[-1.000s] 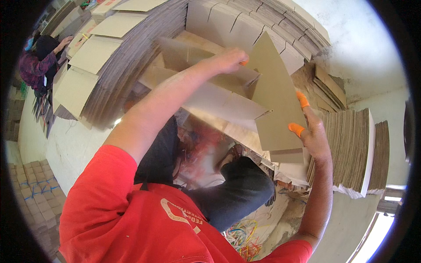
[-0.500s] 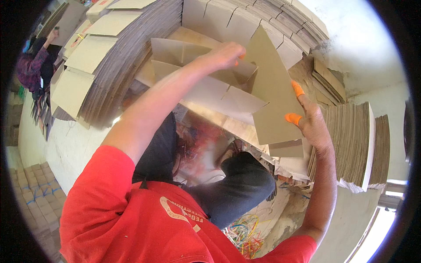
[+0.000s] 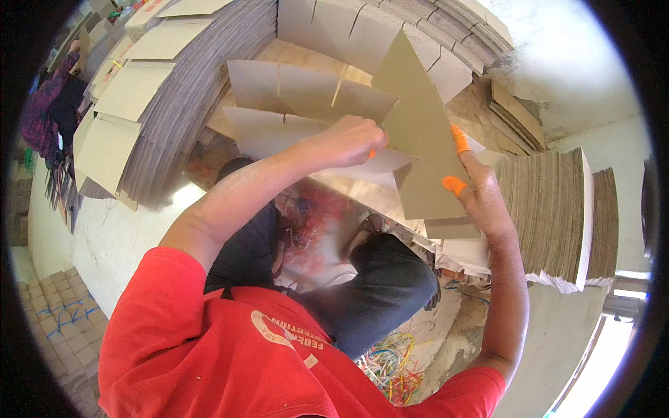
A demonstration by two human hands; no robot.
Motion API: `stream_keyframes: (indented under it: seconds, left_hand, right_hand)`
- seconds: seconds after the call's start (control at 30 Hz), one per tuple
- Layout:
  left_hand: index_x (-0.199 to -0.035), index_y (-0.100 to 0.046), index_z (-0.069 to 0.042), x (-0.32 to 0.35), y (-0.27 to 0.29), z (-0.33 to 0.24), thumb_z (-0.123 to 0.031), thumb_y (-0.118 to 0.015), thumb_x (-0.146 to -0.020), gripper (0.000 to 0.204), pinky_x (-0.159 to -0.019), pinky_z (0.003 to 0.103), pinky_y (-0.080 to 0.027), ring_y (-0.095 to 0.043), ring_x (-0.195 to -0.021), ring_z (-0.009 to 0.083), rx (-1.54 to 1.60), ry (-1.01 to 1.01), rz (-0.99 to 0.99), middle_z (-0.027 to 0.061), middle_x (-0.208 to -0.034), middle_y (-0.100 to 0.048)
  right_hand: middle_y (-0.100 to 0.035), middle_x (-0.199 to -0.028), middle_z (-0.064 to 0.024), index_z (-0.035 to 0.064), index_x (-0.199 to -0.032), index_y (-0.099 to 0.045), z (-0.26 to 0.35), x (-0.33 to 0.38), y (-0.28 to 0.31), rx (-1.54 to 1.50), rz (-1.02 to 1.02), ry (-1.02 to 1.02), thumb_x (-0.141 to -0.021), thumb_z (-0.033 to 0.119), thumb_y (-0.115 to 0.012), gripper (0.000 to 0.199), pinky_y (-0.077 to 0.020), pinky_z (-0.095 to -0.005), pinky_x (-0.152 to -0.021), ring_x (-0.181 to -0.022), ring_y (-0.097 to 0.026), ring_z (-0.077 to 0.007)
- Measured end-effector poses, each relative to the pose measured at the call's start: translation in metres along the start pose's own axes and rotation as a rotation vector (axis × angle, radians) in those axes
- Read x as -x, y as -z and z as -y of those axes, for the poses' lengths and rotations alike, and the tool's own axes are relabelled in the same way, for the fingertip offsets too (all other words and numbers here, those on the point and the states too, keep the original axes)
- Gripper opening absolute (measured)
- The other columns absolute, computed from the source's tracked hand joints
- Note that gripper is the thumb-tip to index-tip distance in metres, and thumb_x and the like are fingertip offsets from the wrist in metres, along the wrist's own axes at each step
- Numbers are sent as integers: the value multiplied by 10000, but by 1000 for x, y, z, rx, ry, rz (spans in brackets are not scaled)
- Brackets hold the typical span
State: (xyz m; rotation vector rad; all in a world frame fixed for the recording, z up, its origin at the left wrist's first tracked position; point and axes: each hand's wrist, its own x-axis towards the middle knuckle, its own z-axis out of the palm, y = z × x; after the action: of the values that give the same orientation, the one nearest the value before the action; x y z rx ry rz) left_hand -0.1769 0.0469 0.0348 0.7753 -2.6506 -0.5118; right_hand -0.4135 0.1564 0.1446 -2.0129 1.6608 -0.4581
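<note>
While both hands are raised over the work, 1 flat cardboard blank (image 3: 418,132) is gripped between them, tilted, its pointed corner uppermost.

Hands, 2 seen:
- L hand (image 3: 352,139): closed in a fist on the blank's left edge, knuckles up; a bit of orange shows at the fingertips, count not clear.
- R hand (image 3: 481,195): fingers spread against the blank's right side, pressed flat to it. 2 orange finger cots (image 3: 456,184) are counted on this hand, both touching the card.

Cardboard, relative to hands:
- 2 slotted blanks (image 3: 306,90) lie flat just beyond the L hand, overlapped, slots facing the hands.
- 1 tall stack of flat sheets (image 3: 188,104) is found well to the left of the L hand, edges fanned.
- 1 stack of flats (image 3: 557,209) stands just right of the R hand, edge-on; sheet count too fine to tell.
- 1 further row of folded blanks (image 3: 369,28) is set beyond both hands, by the wall.

Misc.:
- 1 tangle of coloured plastic strapping (image 3: 390,362) is noted on the floor below the R forearm, yellow, green, red mixed.
- 1 other person (image 3: 52,111), in dark and purple clothing, is seen far left of the L hand, well apart, by more stacked card.
- 1 red shirt (image 3: 230,348), worn by the person at work; dark trousers at the knee below the hands.
</note>
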Motion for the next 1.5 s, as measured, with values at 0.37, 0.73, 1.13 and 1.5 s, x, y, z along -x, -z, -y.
stream_keyframes:
  seconds: [0.37,0.73,1.13,1.5]
  left_hand:
    - [-791,-577,2,-29,34,21,-193,-737,-744,257,-635,464,-458,-611,-758,359,58,-62,-257,177,-713,-604]
    - [-727,-638,6,-53,11,95,-63,-719,-689,113,-632,465,-496,-630,-724,398,-259,42,-84,210,-707,-627]
    - [-889,-622,-26,-51,24,75,-73,-709,-727,190,-727,452,-480,-613,-902,353,-267,134,103,169,-933,-638]
    - [-1230,-583,-58,7,62,47,-154,-742,-783,484,-899,372,-488,-621,-1044,304,-67,44,-479,139,-1160,-647]
  right_hand:
    - [-624,-1021,-242,95,-1470,-331,-11,22,-15,39,-51,7,-778,-61,-653,779,-459,-294,-817,-808,-569,-313]
    - [-609,-1007,-268,112,-1472,-328,-5,23,-20,7,-73,80,-765,-73,-658,802,-477,-291,-702,-685,-496,-362]
    - [-599,-773,-240,96,-1464,-342,-15,10,-39,14,-39,245,-791,-40,-636,746,-490,-359,-655,-645,-570,-383]
    - [-671,-952,-135,118,-1213,-646,-43,47,4,753,-709,162,-872,178,-665,347,-533,-418,-648,-806,-642,-308]
